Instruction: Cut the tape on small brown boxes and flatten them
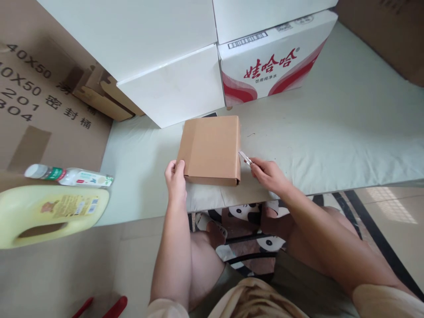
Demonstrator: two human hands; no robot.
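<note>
A flat brown cardboard box (212, 148) lies on the cloth-covered table in front of me. My left hand (175, 176) grips its near left corner, thumb on top and the other fingers mostly hidden at the side. In my right hand (266, 174) is a utility knife (245, 158), closed between the fingers. The knife's blade end points up and left, at the box's right side; whether it touches the cardboard I cannot tell. Part of a dark flat object (210, 115) shows behind the box.
White cartons (175, 88) stand stacked behind the box, one a printed water carton (271, 66). At left are a large brown carton (66, 145), a clear bottle (69, 176) and a yellow jug (96, 201). The pale tablecloth (338, 145) reaches the table's front edge.
</note>
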